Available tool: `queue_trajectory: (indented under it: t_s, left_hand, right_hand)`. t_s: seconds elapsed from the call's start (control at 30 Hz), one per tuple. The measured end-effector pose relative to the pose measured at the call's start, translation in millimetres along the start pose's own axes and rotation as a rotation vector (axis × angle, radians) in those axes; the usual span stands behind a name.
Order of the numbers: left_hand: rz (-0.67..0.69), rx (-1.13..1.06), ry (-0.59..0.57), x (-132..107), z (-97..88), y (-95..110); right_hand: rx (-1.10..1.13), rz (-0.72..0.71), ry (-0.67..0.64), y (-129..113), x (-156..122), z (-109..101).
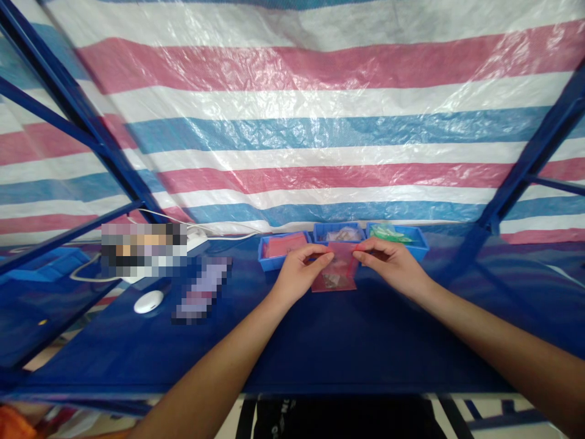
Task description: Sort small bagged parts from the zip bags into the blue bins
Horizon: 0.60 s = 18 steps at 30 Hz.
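Note:
A see-through pink plastic bag (340, 266) hangs between my two hands over the blue table. Small greyish contents show near its bottom; I cannot make out what they are. My left hand (301, 268) pinches the bag's upper left edge between thumb and fingers. At the upper right edge, my right hand (388, 259) pinches it the same way. Just behind the bag stand three blue bins: the left bin (270, 263) holds flat pink bags, the middle bin (325, 227) clear bags, and the right bin (418, 247) green bags.
On the blue table (365, 353), a white oval object (148, 302) lies at the left beside a blurred-out flat item (203, 291). Behind them are a white power strip (196, 241) and cables. Blue frame posts flank a striped plastic sheet (320, 134).

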<state>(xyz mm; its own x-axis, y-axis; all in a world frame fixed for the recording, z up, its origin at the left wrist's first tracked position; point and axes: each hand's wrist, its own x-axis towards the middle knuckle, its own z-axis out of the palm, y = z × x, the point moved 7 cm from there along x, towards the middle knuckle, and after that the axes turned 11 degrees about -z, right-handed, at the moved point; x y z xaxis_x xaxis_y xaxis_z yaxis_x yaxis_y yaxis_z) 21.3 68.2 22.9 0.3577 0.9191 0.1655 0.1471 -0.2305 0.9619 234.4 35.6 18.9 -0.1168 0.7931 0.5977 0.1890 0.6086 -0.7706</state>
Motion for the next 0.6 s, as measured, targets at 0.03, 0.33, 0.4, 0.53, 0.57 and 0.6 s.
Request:
queue_trajectory:
  t_s: [0.03,0.33,0.4,0.53,0.57,0.6]
  left_hand:
    - [0.012,0.009,-0.001,-0.2,0.0,1.2]
    - [-0.110,-0.103,-0.026,-3.5,3.1,-3.8]
    - [-0.153,-0.140,-0.054,-3.8,5.7,-6.5]
    - [-0.190,-0.150,-0.068,-3.3,7.8,-9.8]
    - [-0.200,-0.160,-0.073,-3.0,8.3,-10.9]
    - [-0.210,-0.175,-0.080,-2.7,8.7,-12.0]
  right_hand:
    - [-0.010,-0.004,-0.002,-0.8,0.2,-0.2]
    - [0.046,0.084,-0.148,10.6,-4.9,12.0]
    - [0.076,0.100,-0.124,11.6,-5.1,11.7]
    - [0.111,0.133,-0.057,9.9,-3.3,7.7]
    - [0.118,0.140,-0.051,9.4,-2.9,7.1]
    - [0.123,0.143,-0.048,8.9,-2.6,6.8]
